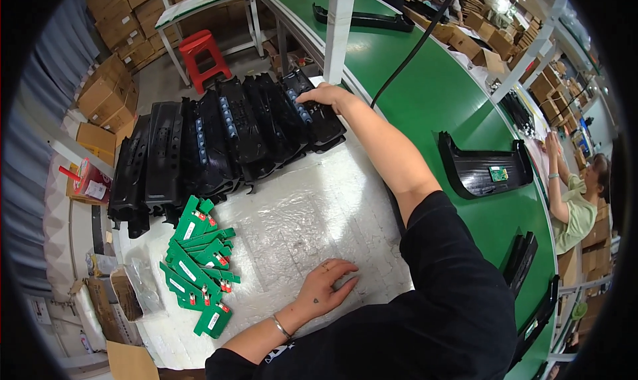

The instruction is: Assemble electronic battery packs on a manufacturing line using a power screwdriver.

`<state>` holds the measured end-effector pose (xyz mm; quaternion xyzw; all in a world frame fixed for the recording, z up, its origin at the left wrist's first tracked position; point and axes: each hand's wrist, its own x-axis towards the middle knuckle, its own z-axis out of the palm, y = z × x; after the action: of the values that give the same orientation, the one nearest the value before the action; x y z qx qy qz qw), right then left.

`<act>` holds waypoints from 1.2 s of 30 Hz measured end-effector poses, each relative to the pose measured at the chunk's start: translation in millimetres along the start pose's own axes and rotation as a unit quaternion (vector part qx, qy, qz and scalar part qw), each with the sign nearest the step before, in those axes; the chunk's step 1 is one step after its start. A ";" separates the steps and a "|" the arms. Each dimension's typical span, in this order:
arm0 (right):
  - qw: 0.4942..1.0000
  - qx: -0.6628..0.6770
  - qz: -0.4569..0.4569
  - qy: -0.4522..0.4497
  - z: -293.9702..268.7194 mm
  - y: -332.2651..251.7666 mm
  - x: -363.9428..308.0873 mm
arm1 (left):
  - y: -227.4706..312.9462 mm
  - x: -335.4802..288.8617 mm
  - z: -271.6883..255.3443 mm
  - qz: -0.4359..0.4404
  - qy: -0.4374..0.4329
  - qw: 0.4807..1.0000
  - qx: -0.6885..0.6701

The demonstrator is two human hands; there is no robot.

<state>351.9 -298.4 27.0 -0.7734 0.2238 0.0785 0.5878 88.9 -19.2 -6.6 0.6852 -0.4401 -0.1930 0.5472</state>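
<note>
My right arm stretches out to the far end of a row of black plastic housings (166,160). There my right hand (325,99) grips the upper part of the last black plastic housing (322,124), which has a strip of blue buttons; some of its fingers are hidden. My left hand (325,288) hovers over or rests on the white-covered table (286,227), fingers stretched out and nothing in them; I cannot tell whether it touches. To its left lies a loose pile of green circuit boards (193,267) with white labels and small red parts.
On the right runs a green conveyor (412,101) carrying a curved black housing (482,170) with a small green board (498,174). A white post (339,34) rises beyond my right hand. Behind stand a red stool (203,57) and cardboard boxes (106,91). A co-worker (575,200) sits across the conveyor.
</note>
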 end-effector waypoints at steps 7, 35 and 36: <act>0.997 0.058 0.015 -0.042 4.3 4.9 20.5 | 2.0 0.1 4.6 -0.011 0.012 1.000 0.022; 0.893 0.278 0.067 -0.348 115.4 144.7 -372.0 | 18.5 17.7 -93.1 -0.242 -0.234 0.940 -0.048; 0.890 0.204 0.012 -0.408 113.3 148.7 -370.2 | 25.0 15.9 -93.4 -0.242 -0.233 0.940 -0.047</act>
<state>-25.8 -128.5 5.7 -0.5337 -0.0157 0.3470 0.7710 157.3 21.7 50.3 0.6802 -0.3663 -0.4950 0.3976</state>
